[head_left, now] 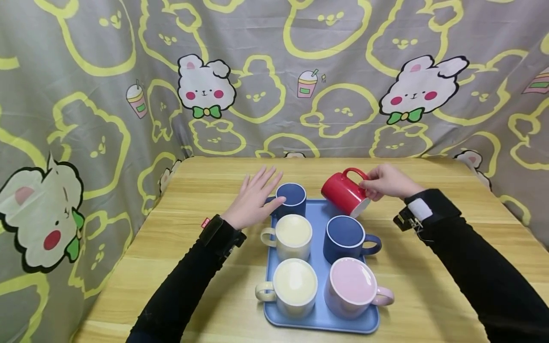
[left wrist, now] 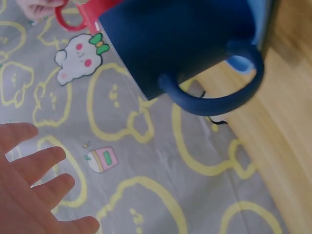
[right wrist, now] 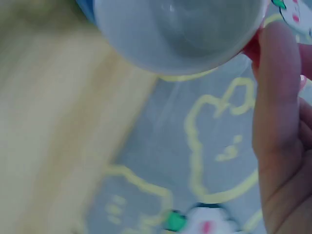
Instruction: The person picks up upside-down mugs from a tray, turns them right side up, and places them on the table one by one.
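Your right grip [head_left: 389,181] pinches 1 tilted red mug [head_left: 340,191] by the tray [head_left: 318,255], apparently mid-placement, which calls for levelling; your left grip [head_left: 253,200], spread wide, holds nothing.

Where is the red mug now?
The red mug is right of centre in the head view, tilted in the right hand, near the tray's far right corner.

Head view high, wrist views near mugs [head_left: 342,193]

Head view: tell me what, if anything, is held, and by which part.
The right hand holds the red mug by its handle; the left hand holds nothing.
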A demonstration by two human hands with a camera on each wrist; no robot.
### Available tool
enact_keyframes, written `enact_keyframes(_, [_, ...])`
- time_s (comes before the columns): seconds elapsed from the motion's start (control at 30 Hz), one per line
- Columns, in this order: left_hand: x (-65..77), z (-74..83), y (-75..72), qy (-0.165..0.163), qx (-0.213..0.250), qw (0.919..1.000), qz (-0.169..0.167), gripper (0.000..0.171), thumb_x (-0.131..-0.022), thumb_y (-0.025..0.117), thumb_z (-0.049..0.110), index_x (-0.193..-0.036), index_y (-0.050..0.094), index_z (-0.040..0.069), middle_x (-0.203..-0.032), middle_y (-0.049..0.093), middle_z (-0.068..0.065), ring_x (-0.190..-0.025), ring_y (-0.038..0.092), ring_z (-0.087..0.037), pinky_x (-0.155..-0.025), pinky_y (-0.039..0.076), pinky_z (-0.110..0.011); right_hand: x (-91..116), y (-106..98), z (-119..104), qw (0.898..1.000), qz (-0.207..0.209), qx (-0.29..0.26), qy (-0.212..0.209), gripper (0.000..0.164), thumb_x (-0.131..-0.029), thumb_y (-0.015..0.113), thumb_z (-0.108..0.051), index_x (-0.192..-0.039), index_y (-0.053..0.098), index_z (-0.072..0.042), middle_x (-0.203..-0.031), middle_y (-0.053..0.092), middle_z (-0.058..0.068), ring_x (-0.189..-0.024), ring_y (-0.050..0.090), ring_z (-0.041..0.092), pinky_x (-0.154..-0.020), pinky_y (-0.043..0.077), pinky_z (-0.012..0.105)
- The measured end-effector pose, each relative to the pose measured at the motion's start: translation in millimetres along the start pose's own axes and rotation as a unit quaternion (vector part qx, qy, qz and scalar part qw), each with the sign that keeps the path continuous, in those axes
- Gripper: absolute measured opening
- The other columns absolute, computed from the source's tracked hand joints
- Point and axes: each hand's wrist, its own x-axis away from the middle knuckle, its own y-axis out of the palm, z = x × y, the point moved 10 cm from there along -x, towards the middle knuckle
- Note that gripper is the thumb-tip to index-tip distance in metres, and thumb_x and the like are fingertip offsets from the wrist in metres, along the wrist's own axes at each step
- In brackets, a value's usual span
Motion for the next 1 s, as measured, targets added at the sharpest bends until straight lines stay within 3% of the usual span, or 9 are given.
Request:
enact_keyframes(0.13, [-14.8,8.8,-1.3,0.002,-0.026,0.9995,-0.016,0.066,-0.101,0.048,0.041,-0.153,0.027,0.009,-0.16,0.018,-0.012,-0.147,0.005,-0.03,-0.114,-0.004,-0.056,0.8,-9.7,-39.6,0.992,0.033,0.119,-0.038,0.015,-0.087,0.067,-0.005,-0.087,0.069,0.01,-0.064,0.064,0.008,-0.057,0.059,0.018,-0.057,0.054,0.028])
enact_keyframes(0.33, [-43.8,29.9,-1.4,0.017,-0.033,0.9986,-0.037,0.067,-0.101,0.046,0.042,-0.154,0.023,0.009,-0.161,0.016,-0.009,-0.148,0.004,-0.026,-0.115,0.0,-0.054,10.7,-10.9,-109.4,0.947,0.102,0.273,-0.132,0.011,-0.082,0.073,-0.006,-0.084,0.07,0.005,-0.066,0.063,0.008,-0.06,0.055,0.022,-0.058,0.051,0.037])
enact_keyframes(0.5, [-64.5,45.9,-1.6,0.016,-0.004,0.999,-0.042,0.063,-0.102,0.046,0.039,-0.153,0.026,0.007,-0.158,0.026,-0.009,-0.145,0.019,-0.025,-0.117,0.013,-0.045,17.7,-1.2,-140.9,0.932,0.109,0.307,-0.161,0.014,-0.08,0.077,-0.002,-0.09,0.071,0.005,-0.073,0.066,0.012,-0.063,0.06,0.023,-0.065,0.057,0.041])
enact_keyframes(0.57, [-72.1,50.1,-3.5,0.007,0.035,0.9987,-0.035,0.058,-0.102,0.048,0.034,-0.15,0.034,0.005,-0.152,0.038,-0.01,-0.138,0.032,-0.025,-0.113,0.026,-0.039,20.0,3.6,-149.6,0.923,0.111,0.321,-0.179,0.015,-0.08,0.077,-0.002,-0.091,0.071,0.005,-0.074,0.067,0.013,-0.064,0.061,0.025,-0.066,0.057,0.042])
enact_keyframes(0.63, [-78.2,53.1,-4.9,-0.001,0.088,0.9956,-0.031,0.05,-0.102,0.05,0.03,-0.145,0.044,0.005,-0.139,0.053,-0.01,-0.125,0.046,-0.023,-0.102,0.041,-0.032,21.8,8.9,-155.6,0.916,0.113,0.33,-0.197,0.015,-0.079,0.077,-0.002,-0.091,0.07,0.005,-0.076,0.068,0.015,-0.065,0.063,0.027,-0.067,0.058,0.043])
enact_keyframes(0.77, [-86.0,58.7,-2.5,-0.007,0.206,0.9775,-0.045,0.031,-0.1,0.056,0.022,-0.124,0.064,0.005,-0.106,0.068,-0.008,-0.094,0.061,-0.017,-0.074,0.052,-0.021,27.4,19.9,-164.6,0.896,0.123,0.353,-0.239,0.013,-0.079,0.076,-0.002,-0.087,0.069,0.005,-0.077,0.067,0.016,-0.067,0.064,0.029,-0.067,0.058,0.043])
enact_keyframes(0.87, [-88.2,61.0,1.9,-0.016,0.278,0.9575,-0.075,0.023,-0.098,0.059,0.018,-0.11,0.067,0.0,-0.092,0.069,-0.01,-0.082,0.065,-0.017,-0.071,0.054,-0.022,30.8,25.7,-169.2,0.884,0.132,0.365,-0.262,0.013,-0.079,0.078,-0.003,-0.086,0.069,0.004,-0.076,0.066,0.016,-0.067,0.064,0.029,-0.066,0.058,0.043])
enact_keyframes(1.0, [-86.8,61.0,6.6,-0.053,0.35,0.9269,-0.125,0.019,-0.099,0.056,0.011,-0.107,0.063,-0.006,-0.086,0.065,-0.014,-0.078,0.062,-0.02,-0.071,0.054,-0.026,32.6,29.3,-172.6,0.877,0.138,0.366,-0.28,0.015,-0.077,0.08,-0.003,-0.085,0.069,0.004,-0.074,0.065,0.015,-0.067,0.064,0.028,-0.067,0.058,0.042])
